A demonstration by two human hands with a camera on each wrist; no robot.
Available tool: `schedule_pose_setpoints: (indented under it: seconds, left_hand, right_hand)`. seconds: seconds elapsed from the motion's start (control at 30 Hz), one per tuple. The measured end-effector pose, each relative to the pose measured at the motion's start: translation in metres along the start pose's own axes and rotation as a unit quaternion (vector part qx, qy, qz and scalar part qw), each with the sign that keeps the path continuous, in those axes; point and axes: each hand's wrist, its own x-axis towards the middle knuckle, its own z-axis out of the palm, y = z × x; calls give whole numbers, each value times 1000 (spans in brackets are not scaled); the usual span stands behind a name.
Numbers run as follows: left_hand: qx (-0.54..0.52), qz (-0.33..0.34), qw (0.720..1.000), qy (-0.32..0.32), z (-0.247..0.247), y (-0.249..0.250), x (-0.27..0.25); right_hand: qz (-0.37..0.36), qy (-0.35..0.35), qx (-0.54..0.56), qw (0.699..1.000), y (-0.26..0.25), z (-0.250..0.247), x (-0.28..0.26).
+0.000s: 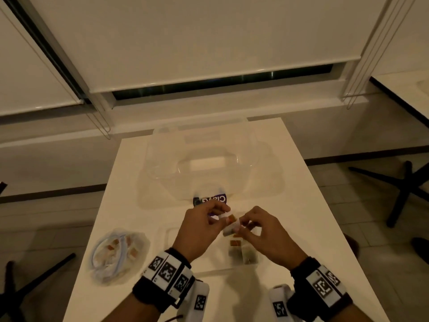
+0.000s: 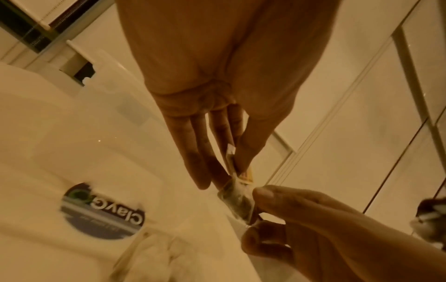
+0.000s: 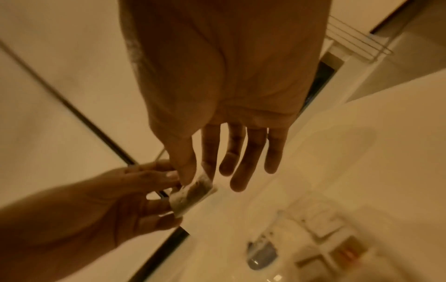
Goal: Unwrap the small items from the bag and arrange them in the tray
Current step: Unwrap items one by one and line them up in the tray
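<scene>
White desk [image 1: 290, 182] under dim light: my left hand [image 1: 199, 226] and right hand [image 1: 262, 231] pinch one wrapped item [image 1: 229, 225] between them, above the tray [image 1: 169, 235]. At 8 o'clock lies the bag [image 1: 118, 254], contents blurry.

White table [image 1: 290, 182], clear lidded box [image 1: 209, 163], bag [image 1: 118, 254], tray [image 1: 232, 259]
</scene>
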Motion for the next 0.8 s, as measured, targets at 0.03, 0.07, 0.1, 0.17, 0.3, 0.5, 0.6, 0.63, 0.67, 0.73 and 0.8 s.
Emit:
schedule_pose_setpoints:
  seconds: [0.03, 0.07, 0.1, 0.17, 0.3, 0.5, 0.6, 0.63, 0.67, 0.73, 0.8]
  left_hand:
    - [26, 2, 1000, -7, 4, -9, 0]
    - [52, 0, 999, -17, 9, -18, 0]
    - [73, -6, 997, -31, 13, -26, -1]
    - [106, -30, 992, -58, 20, -40, -1]
    - [185, -54, 976, -99, 32, -59, 3]
    - [229, -91, 956, -157, 52, -73, 13]
    - [238, -93, 953, -165, 58, -75, 16]
    - [235, -96, 953, -165, 59, -76, 17]
    - [227, -98, 955, -164, 60, -77, 17]
    - [214, -96, 958, -161, 62, -80, 18]
    - [204, -96, 962, -154, 62, -83, 17]
  right_hand:
    - [3, -27, -36, 999, 9, 1, -1]
    - [6, -52, -65, 997, 17, 3, -3]
    - [6, -75, -89, 993, 25, 5, -5]
    - [10, -103, -122, 987, 36, 9, -7]
    - [16, -59, -174, 983, 49, 10, -4]
    - [-15, -89, -246, 965, 57, 15, 5]
    - [-28, -110, -291, 950, 57, 23, 12]
    - [-30, -112, -305, 945, 57, 24, 15]
    - [-31, -112, -317, 941, 56, 25, 18]
    - [-33, -114, -337, 934, 55, 27, 23]
    - [-33, -122, -352, 927, 55, 28, 25]
